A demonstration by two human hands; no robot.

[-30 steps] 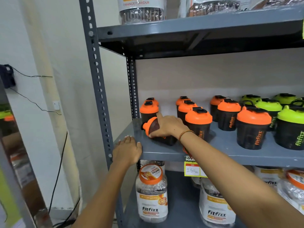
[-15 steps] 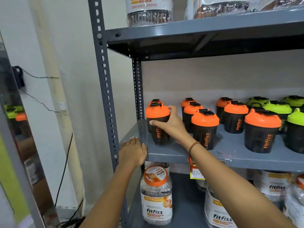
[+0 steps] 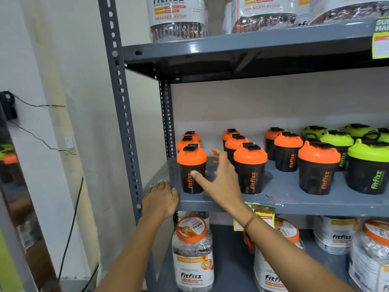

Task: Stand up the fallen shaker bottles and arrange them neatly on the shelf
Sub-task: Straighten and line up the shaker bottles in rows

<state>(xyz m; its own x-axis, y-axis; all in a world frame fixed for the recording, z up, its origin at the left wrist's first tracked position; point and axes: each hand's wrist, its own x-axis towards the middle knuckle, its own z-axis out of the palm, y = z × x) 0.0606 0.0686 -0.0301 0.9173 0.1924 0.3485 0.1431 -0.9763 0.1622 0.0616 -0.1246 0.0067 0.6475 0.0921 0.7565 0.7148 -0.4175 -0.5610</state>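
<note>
Right hand (image 3: 219,178) open, fingers spread, thumb touching upright orange-lidded black plastic shaker bottle (image 3: 192,168); nudge gently into line. Left hand (image 3: 161,198) flat, gripping nothing, on grey metal shelf (image 3: 294,202) edge.

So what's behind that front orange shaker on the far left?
Behind the front orange shaker, two more orange lids line up toward the wall. Only their lids show; their dark bodies are covered by it, so I cannot tell whether anything sits between them.
</note>
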